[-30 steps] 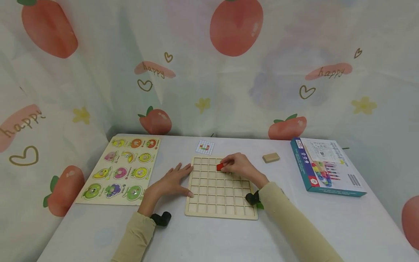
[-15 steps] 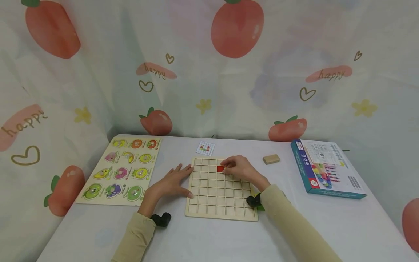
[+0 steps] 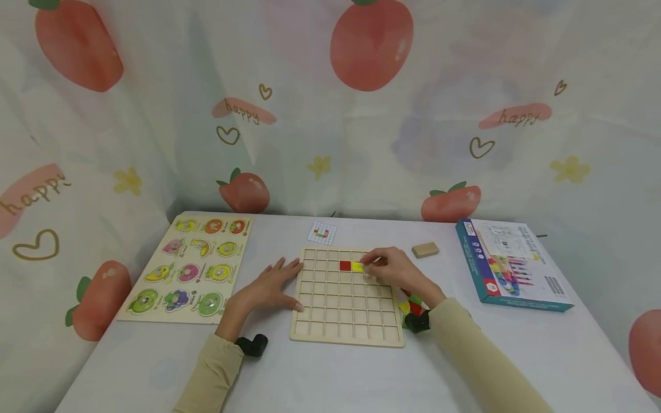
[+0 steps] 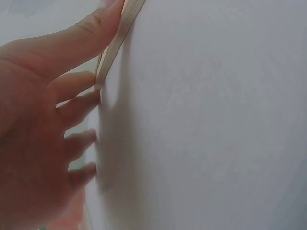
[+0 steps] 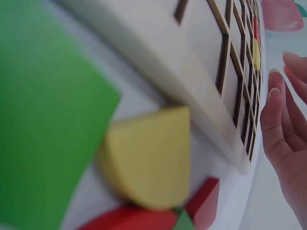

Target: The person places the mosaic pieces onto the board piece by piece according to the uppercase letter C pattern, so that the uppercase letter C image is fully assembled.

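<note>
A wooden grid board (image 3: 341, 310) lies on the white table. In its upper rows a red square (image 3: 345, 265) and a yellow square (image 3: 357, 266) sit side by side in cells. My right hand (image 3: 392, 269) is just right of the yellow square. In the right wrist view its fingers (image 5: 274, 110) look relaxed, apart from both squares and holding nothing. My left hand (image 3: 268, 287) touches the board's left edge with thumb and fingertips (image 4: 88, 96). Loose pieces lie right of the board, including a yellow rounded piece (image 5: 148, 158) and a green piece (image 5: 43, 110), partly hidden by the right wrist.
A small card with a coloured grid pattern (image 3: 322, 233) lies behind the board. A fruit puzzle board (image 3: 155, 281) is at the left. A wooden block (image 3: 426, 250) and a boxed set (image 3: 516, 264) are at the right. A printed cloth (image 3: 361, 143) hangs behind.
My right hand let go of the red square in its cell and moved right. The yellow square beside it and loose pieces by the wrist came into view. My left hand stayed still.
</note>
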Demonstrator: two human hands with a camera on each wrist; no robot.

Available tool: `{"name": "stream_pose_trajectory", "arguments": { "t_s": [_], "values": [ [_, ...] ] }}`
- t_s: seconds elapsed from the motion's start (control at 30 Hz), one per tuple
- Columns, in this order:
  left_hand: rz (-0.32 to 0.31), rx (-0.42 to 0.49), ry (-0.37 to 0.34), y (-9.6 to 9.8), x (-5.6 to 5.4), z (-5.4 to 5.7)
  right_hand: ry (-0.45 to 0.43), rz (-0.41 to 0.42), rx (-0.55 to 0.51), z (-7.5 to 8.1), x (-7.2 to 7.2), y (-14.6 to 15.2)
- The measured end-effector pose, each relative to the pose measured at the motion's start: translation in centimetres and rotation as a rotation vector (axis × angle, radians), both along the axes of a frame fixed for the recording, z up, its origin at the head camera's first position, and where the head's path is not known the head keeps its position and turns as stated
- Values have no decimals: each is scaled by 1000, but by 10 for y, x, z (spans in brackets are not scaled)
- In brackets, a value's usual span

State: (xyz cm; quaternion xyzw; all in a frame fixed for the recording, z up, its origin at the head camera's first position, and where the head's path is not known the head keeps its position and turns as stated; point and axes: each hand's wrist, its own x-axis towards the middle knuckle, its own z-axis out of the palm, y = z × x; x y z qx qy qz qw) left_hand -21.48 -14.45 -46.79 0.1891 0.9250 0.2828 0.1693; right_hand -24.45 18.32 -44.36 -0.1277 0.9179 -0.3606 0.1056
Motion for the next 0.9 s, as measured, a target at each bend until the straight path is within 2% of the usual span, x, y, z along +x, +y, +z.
{"name": "stream_pose_trajectory", "arguments": {
  "t_s": [0.5,0.77,0.9],
  "values": [
    [0,6,-13,0,0,3,-1,18,32,5,21,41],
    [-1,7,-13,-1,1,4,-52,55,44,7,40,57],
    [0,4,-11,0,2,2,-86,44,71,5,47,65]
  ]
}}
